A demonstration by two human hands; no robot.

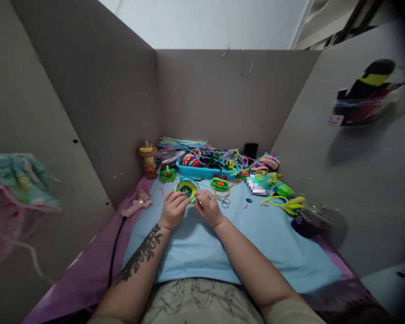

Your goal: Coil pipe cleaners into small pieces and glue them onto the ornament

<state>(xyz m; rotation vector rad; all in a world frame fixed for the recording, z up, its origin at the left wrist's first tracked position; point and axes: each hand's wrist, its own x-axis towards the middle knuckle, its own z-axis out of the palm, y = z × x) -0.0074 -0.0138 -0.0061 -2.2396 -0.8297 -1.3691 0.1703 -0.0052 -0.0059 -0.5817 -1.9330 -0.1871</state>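
Observation:
My left hand (173, 210) is closed on the left edge of a round, bowl-shaped chenille piece (186, 185) with yellow, green and blue rings. At its lower right edge, my right hand (208, 209) pinches the same piece, fingertips almost meeting those of the left. What lies between the right fingertips is too small to tell. Scissors (226, 203) lie just right of my right hand. Beyond them sits a green fuzzy figure (219, 183) with an orange strand (227, 196). Another green figure (168, 175) stands behind my left hand.
A blue tray (207, 171) heaped with colourful strands stands at the back. To the left are a pink glue gun (137, 205) with a black cord and a lidded cup (148, 160). Yellow-green pieces (293, 205) lie at right. Grey panels enclose three sides.

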